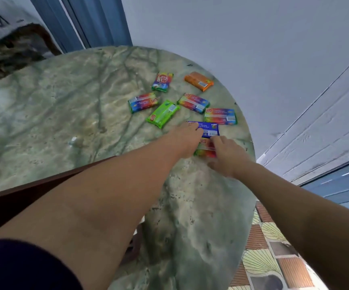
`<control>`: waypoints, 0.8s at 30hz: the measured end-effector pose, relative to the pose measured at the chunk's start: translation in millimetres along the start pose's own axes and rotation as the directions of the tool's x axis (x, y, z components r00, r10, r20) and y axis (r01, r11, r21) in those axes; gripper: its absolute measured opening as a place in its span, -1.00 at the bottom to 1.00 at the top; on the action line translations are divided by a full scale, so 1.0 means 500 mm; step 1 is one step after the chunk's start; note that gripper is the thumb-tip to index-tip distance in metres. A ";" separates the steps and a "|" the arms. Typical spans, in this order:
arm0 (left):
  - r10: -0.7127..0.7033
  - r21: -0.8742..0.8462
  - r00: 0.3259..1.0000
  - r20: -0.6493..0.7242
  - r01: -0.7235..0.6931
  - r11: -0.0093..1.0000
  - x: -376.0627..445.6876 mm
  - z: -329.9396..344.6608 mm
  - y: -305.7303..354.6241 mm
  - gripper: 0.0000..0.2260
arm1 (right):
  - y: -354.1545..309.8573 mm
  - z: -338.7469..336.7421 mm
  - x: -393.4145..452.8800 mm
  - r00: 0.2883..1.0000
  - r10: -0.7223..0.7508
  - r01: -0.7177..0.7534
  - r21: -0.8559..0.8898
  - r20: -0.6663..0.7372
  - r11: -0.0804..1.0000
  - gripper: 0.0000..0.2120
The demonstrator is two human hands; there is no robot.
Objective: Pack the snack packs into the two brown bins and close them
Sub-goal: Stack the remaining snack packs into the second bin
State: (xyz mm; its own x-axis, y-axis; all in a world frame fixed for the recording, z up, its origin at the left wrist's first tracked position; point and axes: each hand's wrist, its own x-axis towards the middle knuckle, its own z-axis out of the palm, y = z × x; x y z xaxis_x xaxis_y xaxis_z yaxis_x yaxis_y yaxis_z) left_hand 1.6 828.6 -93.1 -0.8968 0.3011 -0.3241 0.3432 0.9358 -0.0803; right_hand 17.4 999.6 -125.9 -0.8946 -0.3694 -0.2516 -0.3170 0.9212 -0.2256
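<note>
Several snack packs lie on the right part of a round marble table (pixel 69 105). My left hand (pixel 185 141) reaches out, and its fingertips rest on the left end of a blue snack pack (pixel 209 129); the thumb is hidden. Just below it, my right hand (pixel 225 156) curls its fingers and thumb round a rainbow-coloured pack (pixel 204 150), which is partly covered. Loose packs further off are a green one (pixel 163 114), an orange one (pixel 199 81) and several rainbow ones (pixel 220 116). A dark brown bin (pixel 23 192) sits at the near left, mostly hidden under my left forearm.
The table's right edge (pixel 251 143) runs close beside my right hand, with a patterned tile floor (pixel 274 258) below it. A pale wall stands behind the table. A dark chair (pixel 16 47) stands at the far left.
</note>
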 end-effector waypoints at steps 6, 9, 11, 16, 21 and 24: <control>-0.038 0.041 0.999 0.000 0.038 0.998 0.020 0.051 -0.004 -0.40 | 0.003 0.005 0.012 1.000 -0.014 0.014 0.018 0.006 1.000 -0.34; -0.088 0.065 0.992 -0.086 0.094 0.993 0.023 0.053 -0.004 -0.62 | 0.000 0.003 0.021 0.997 -0.036 0.033 0.042 0.071 0.999 -0.32; -0.157 0.025 0.986 -0.063 0.158 0.987 0.025 0.054 -0.010 -0.60 | -0.003 -0.001 0.024 0.995 -0.046 0.043 0.037 0.089 0.998 -0.30; -0.257 -0.168 0.966 0.033 0.259 0.951 0.027 0.057 -0.006 -0.47 | -0.006 0.001 0.023 0.995 -0.060 0.059 0.026 0.074 0.998 -0.28; -0.412 -0.273 0.910 0.043 0.408 0.871 -0.012 0.045 -0.029 -0.33 | -0.026 0.003 0.006 0.997 -0.069 0.066 0.071 0.039 0.995 -0.27; -0.494 -0.380 0.869 0.038 0.470 0.797 -0.050 0.030 -0.051 -0.29 | -0.049 -0.008 -0.003 0.999 -0.042 0.041 0.223 -0.001 0.974 -0.36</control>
State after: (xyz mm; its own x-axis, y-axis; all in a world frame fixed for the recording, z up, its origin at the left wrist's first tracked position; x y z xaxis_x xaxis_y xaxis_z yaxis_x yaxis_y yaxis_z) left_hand 19.4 794.2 -97.1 -0.9379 -0.2073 -0.2783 -0.2537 0.9567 0.1423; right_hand 25.2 977.9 -116.3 -0.8805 -0.4080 -0.2413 -0.2757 0.8548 -0.4396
